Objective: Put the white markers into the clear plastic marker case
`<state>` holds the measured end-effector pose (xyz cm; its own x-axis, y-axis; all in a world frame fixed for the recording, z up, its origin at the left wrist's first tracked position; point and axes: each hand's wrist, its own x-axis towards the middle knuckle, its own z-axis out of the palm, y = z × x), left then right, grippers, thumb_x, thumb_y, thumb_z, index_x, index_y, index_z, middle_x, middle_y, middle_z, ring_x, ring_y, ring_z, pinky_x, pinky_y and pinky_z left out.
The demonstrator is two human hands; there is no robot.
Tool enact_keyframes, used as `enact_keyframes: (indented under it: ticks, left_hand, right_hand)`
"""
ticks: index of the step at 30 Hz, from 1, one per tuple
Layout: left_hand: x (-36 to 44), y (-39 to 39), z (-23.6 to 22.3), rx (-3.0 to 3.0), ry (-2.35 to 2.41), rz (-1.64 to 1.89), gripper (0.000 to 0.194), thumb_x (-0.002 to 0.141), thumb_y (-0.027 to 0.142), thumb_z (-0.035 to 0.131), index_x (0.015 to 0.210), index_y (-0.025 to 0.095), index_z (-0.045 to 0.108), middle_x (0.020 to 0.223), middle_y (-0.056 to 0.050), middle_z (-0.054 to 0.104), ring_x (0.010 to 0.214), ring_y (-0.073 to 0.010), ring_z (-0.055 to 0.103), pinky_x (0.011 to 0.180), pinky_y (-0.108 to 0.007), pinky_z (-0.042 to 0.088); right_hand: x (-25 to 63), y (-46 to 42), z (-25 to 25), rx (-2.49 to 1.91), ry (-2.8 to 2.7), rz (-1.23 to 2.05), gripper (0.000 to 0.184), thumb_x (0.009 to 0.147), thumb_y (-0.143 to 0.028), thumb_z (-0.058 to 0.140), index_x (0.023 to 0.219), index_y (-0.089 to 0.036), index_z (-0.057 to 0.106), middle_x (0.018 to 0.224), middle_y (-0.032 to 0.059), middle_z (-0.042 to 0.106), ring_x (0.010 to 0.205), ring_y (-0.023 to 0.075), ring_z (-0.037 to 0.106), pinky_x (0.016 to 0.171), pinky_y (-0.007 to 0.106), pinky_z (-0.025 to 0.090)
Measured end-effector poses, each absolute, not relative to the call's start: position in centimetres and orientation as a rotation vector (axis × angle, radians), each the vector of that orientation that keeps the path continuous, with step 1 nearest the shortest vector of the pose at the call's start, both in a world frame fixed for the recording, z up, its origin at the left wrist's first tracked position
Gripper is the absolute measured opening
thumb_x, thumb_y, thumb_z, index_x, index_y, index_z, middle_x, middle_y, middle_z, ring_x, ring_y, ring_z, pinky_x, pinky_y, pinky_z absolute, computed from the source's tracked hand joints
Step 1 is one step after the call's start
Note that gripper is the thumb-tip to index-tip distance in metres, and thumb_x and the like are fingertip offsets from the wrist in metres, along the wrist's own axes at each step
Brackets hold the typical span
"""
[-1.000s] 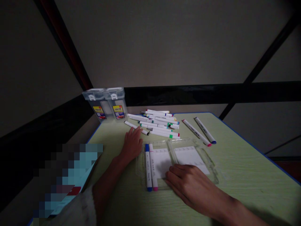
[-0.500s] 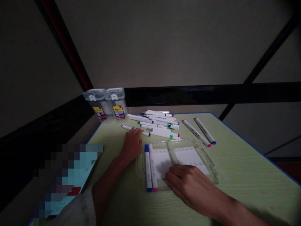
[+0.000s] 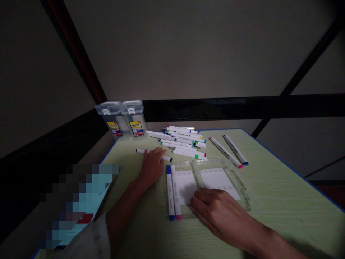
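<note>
My left hand (image 3: 153, 163) lies over a white marker with black ends (image 3: 140, 151), its fingers bent across the barrel and the thumb near the marker's left part. Part of that marker is hidden under the fingers. A flat clear plastic case (image 3: 195, 162) lies unfolded in front of me, with white paper inserts inside. Across its left half rest a blue-capped marker (image 3: 169, 194) and a pink-capped marker (image 3: 176, 194), side by side. My right hand (image 3: 215, 210) is closed at the case's near middle edge, fingers together; the fingertips are partly hidden.
Several white markers with coloured caps (image 3: 183, 138) are heaped at the back. Two clear lidded boxes (image 3: 124, 120) stand at the back left. A pink-ended marker (image 3: 225, 153) and a dark-blue-ended marker (image 3: 235, 150) lie right. A light-blue item (image 3: 88, 201), partly blurred, is at left.
The black-ended marker has shifted a little toward me and left under my left hand. My right hand and the case stay in place.
</note>
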<state>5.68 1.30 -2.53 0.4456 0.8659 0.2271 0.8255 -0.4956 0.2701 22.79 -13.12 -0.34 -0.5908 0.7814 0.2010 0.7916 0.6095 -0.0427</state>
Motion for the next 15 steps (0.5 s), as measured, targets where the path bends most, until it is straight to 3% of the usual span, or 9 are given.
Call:
enact_keyframes:
  ticks: [9, 15]
  left_hand:
    - [4.3, 1.6, -2.3, 2.518, 1.536, 0.689, 0.041, 0.073, 0.004, 0.032, 0.106, 0.017, 0.052, 0.118, -0.007, 0.052, 0.113, -0.018, 0.045, 0.105, -0.05, 0.011]
    - [2.6, 2.3, -2.6, 2.498, 1.708, 0.706, 0.044, 0.072, 0.001, 0.03, 0.106, 0.019, 0.051, 0.118, -0.006, 0.053, 0.113, -0.0201, 0.044, 0.104, -0.054, 0.009]
  right_hand:
    - [22.9, -13.1, -0.4, -1.311, -2.648, -0.056, 0.016, 0.085, -0.013, 0.041, 0.071, -0.018, 0.048, 0.067, 0.0008, 0.055, 0.058, 0.0135, 0.048, 0.052, 0.029, 0.03]
    - [22.9, -13.2, -0.3, -1.312, -2.639, -0.062, 0.017, 0.085, -0.013, 0.041, 0.07, -0.018, 0.047, 0.067, 0.0, 0.055, 0.058, 0.0129, 0.048, 0.052, 0.028, 0.031]
